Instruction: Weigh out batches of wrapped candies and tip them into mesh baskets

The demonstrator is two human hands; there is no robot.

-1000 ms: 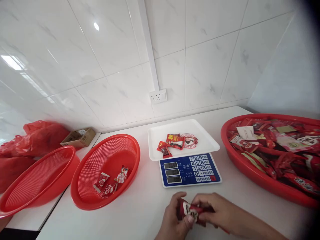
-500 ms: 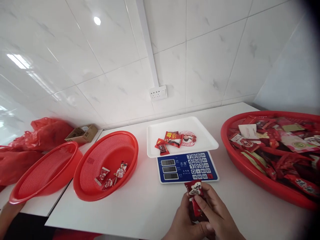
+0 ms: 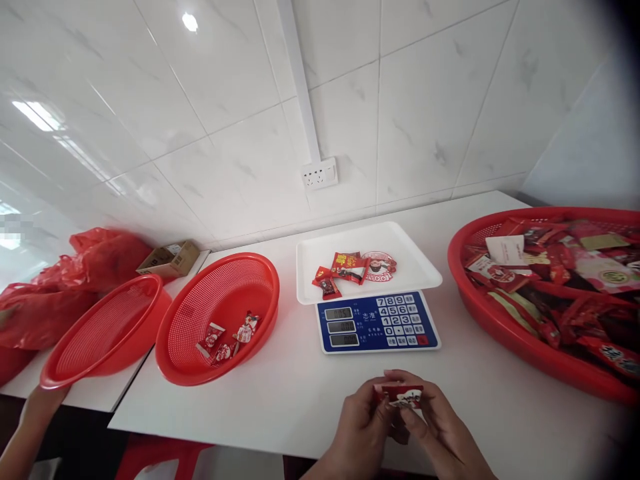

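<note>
Both my hands are together low in the head view, just in front of the scale. My left hand [image 3: 361, 423] and my right hand [image 3: 436, 425] pinch a small red candy packet [image 3: 404, 396] between their fingers, held flat above the white table [image 3: 280, 400]. Beyond them stands a blue-faced scale [image 3: 377, 323] with a white tray [image 3: 415, 263] that carries a few red packets [image 3: 345, 270]. To the right a big red basket [image 3: 505, 330] is heaped with several red packets.
A red mesh basket [image 3: 260, 267] left of the scale holds a few small candies [image 3: 230, 337]. Another red basket [image 3: 107, 330] lies further left, with another person's hand [image 3: 43, 400] at its near rim. Red plastic bags [image 3: 75, 280] and a cardboard box [image 3: 170, 259] sit at the back left.
The packet has been turned from upright to flat between my fingers and lowered a little. The camera has shifted slightly, and the other person's hand has come further into view at the left.
</note>
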